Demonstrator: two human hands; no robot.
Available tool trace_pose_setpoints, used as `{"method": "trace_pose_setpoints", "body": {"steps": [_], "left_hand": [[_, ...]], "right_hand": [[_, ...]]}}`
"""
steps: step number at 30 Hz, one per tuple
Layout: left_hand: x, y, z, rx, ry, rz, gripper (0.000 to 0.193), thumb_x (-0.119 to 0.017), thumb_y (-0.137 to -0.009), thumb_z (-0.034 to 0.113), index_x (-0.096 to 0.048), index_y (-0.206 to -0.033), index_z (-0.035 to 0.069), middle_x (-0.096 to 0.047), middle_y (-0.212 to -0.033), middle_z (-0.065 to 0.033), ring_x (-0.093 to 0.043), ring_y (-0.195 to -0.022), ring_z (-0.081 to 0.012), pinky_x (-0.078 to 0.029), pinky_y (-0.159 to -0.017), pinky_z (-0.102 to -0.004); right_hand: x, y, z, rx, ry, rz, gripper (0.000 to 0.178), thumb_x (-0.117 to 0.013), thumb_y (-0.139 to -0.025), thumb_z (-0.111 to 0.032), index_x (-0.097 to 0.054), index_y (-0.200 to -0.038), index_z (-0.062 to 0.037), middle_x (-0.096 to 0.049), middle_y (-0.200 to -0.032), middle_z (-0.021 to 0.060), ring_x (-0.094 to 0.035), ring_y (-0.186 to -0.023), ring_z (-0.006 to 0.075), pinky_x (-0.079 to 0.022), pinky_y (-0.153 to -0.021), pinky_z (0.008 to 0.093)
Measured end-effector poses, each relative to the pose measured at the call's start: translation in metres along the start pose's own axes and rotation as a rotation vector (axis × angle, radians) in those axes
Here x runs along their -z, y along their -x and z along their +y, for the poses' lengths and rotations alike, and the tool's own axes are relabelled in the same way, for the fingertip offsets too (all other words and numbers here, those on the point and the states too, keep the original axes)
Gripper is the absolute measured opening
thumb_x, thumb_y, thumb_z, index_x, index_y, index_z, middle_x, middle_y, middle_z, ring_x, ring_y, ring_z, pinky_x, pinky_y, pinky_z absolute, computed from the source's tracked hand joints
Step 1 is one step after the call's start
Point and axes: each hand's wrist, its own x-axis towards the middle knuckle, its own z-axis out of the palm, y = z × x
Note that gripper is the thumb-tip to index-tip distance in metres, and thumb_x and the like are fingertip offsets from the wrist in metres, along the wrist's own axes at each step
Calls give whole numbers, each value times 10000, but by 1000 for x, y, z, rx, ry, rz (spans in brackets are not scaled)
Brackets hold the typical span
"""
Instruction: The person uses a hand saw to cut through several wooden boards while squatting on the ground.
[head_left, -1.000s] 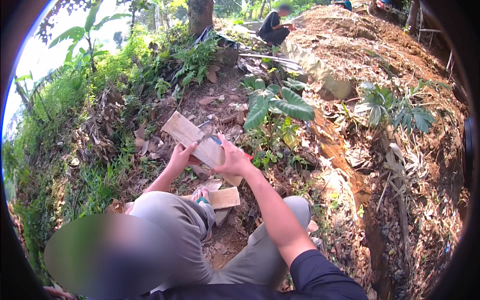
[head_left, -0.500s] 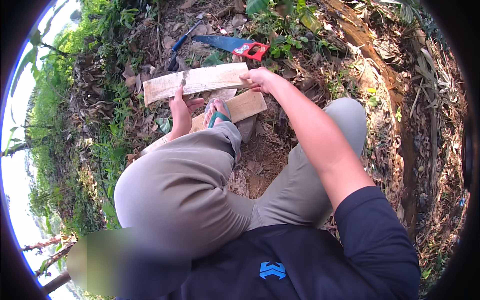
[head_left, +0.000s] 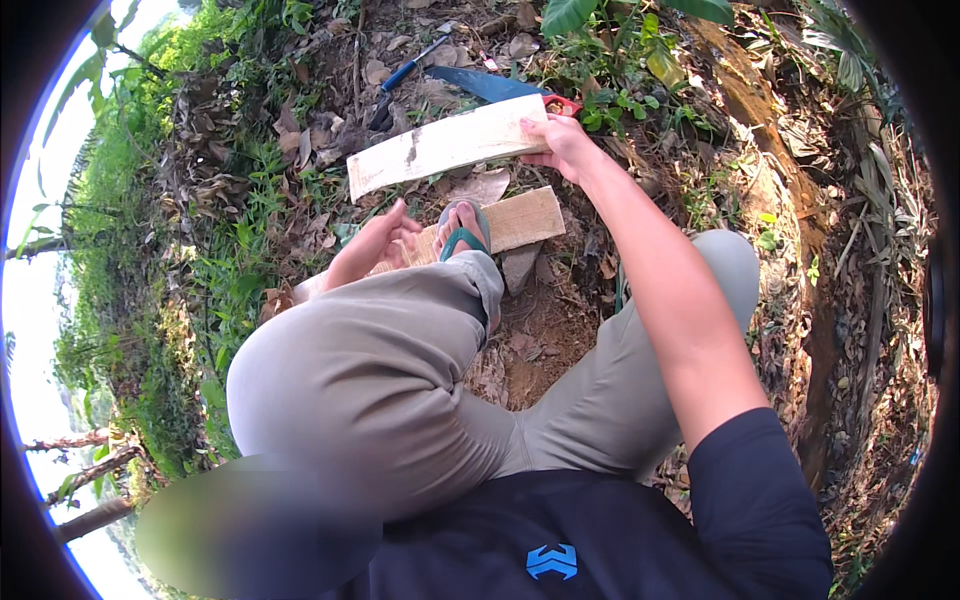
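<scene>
A pale wooden board (head_left: 450, 148) is held up off the ground by my right hand (head_left: 556, 143), whose fingers are closed round its right end. Just below that board's left part is my left hand (head_left: 385, 240), apart from it, fingers spread and holding nothing. Under my sandalled foot (head_left: 462, 232) lies a second wooden board (head_left: 527, 217), its right end near a stone (head_left: 520, 265). Behind the raised board rests a handsaw (head_left: 487, 84) with a blue blade; the board and my hand partly hide its red handle.
A slim tool with a blue handle (head_left: 400, 76) lies on the soil left of the saw. Dry leaves and green plants (head_left: 640, 105) surround the spot. A long log-like strip of wood (head_left: 745, 95) runs down the right side. Dense undergrowth (head_left: 130, 250) stands at left.
My left hand has let go of the upper board and drawn away below it. My right hand has shifted that board rightward in view, over part of the saw handle.
</scene>
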Motion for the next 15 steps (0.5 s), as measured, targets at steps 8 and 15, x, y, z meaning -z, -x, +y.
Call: {"method": "trace_pose_setpoints", "body": {"steps": [8, 15], "left_hand": [[88, -13, -36, -163, -58, 595, 626, -512, -1024, 601, -512, -1371, 80, -700, -1188, -104, -692, -942, -193, -531, -820, -354], [49, -63, -74, -255, 19, 391, 502, -611, -1047, 405, -574, -1416, 67, -700, -1117, -8, -641, -970, -116, -500, -862, -270]], "right_hand": [[35, -20, 27, 51, 19, -23, 418, -729, -962, -198, -576, -1321, -46, -686, -1244, 89, -661, -1136, 209, -523, -996, 403], [42, -35, 68, -33, 92, -111, 478, -762, -944, -200, -539, -1350, -85, -659, -1228, 48, -629, -1114, 176, -499, -952, 366]]}}
